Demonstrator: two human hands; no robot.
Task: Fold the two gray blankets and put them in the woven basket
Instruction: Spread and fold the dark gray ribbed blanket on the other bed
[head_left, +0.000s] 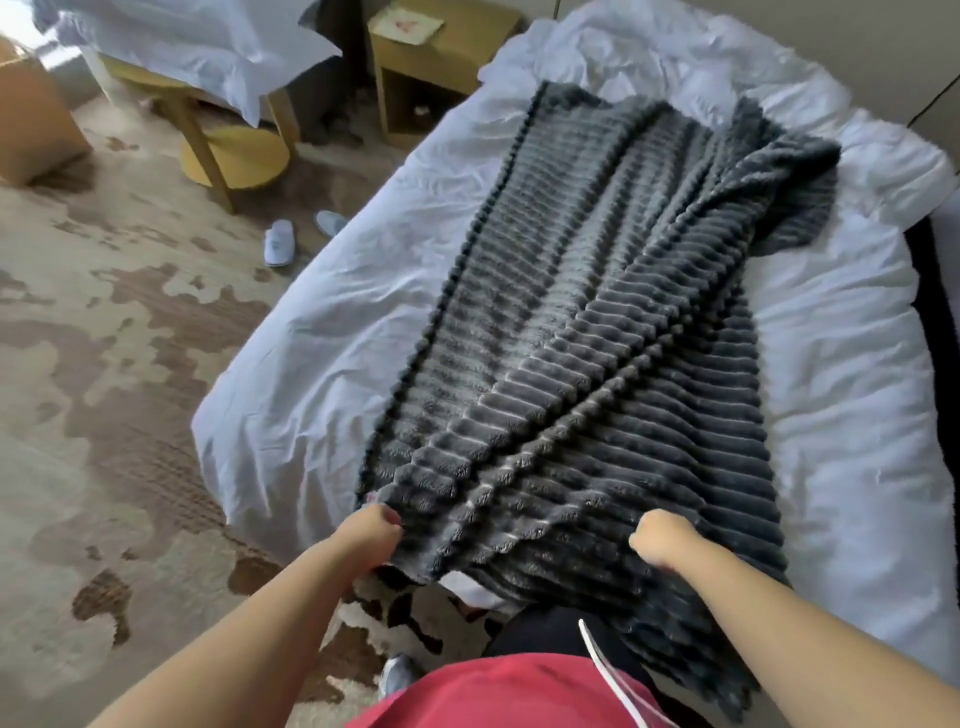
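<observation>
I read two free lanes on the bed: bare white sheet left of the gray blanket, and another strip to its right. The blanket covers the middle lengthwise. Rumpled bedding is heaped at the far end. Left of the bed, the carpet lies open up to two slippers, a round wooden table and a nightstand.

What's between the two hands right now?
Head view: only the gray blanket, its ribbed near edge running from the left hand to the right hand, both gripping it.
</observation>
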